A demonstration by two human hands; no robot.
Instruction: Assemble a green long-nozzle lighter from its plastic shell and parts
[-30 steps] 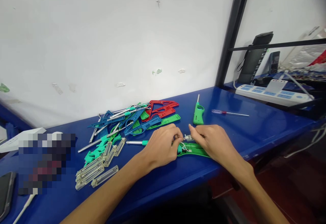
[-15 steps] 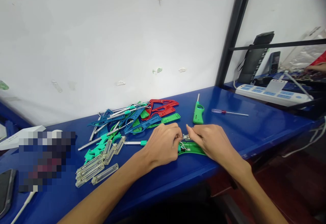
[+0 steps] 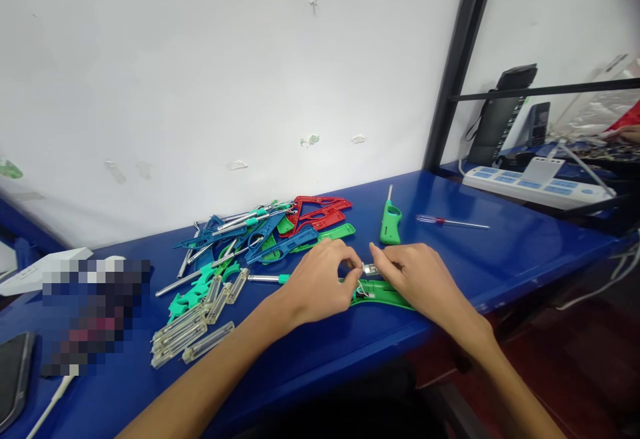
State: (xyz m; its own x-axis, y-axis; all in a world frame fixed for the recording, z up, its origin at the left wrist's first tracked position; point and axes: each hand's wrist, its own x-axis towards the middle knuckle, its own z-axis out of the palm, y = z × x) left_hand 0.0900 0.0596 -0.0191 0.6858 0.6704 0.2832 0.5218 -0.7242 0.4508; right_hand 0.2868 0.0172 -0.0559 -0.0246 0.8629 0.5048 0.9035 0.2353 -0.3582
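My right hand [image 3: 417, 269] is closed around a small clear fuel tank [image 3: 371, 269]; only its metal-fitted end shows past the fingers. My left hand [image 3: 323, 279] pinches at that end, thumb and forefinger curled together, and what lies between the tips is too small to make out. Just below both hands a green lighter half-shell [image 3: 383, 292] lies open on the table, with a white wire [image 3: 361, 288] and dark parts inside. A metal lighter tube [image 3: 265, 279] with a teal collar sticks out leftward from under my left hand.
Left of my hands lie several clear fuel tanks [image 3: 209, 342], teal triggers [image 3: 197, 290], and blue shells [image 3: 283, 246] and red shells [image 3: 320, 216] with metal tubes. Beyond my right hand are a whole green lighter [image 3: 390, 222] and a screwdriver [image 3: 450, 222]. A power strip [image 3: 540, 186] stands far right.
My hands have drawn slightly apart, and more of the tank's end shows between them. My left thumb and forefinger now form a rounder pinch. The view has shifted a little.
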